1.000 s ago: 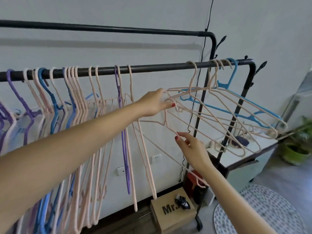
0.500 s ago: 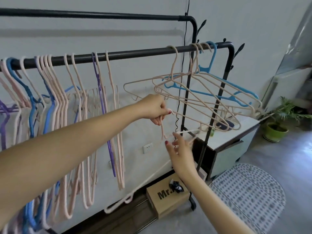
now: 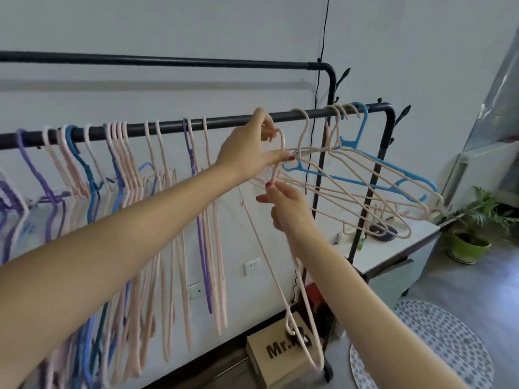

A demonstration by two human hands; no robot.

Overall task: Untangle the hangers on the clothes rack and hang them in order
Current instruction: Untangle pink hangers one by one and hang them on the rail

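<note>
A black clothes rack rail (image 3: 168,127) runs across the view. Several pink, blue and purple hangers (image 3: 123,169) hang from it in a row on the left. A tangled bunch of pink hangers and one blue hanger (image 3: 362,175) hangs tilted near the rail's right end. My left hand (image 3: 252,150) pinches the hook of a loose pink hanger (image 3: 280,248) just below the rail. My right hand (image 3: 286,206) grips that hanger's neck lower down, and its body dangles toward the floor.
A second, higher rail (image 3: 168,61) stands behind. A cardboard box (image 3: 280,357) sits on the floor below, a white cabinet (image 3: 393,254) to the right, a potted plant (image 3: 471,237) beyond it, a dotted round rug (image 3: 432,346) near my feet.
Both hands have lifted the freed pink hanger from below the tangled bunch up to the rail. The left hand now holds its hook at rail height.
</note>
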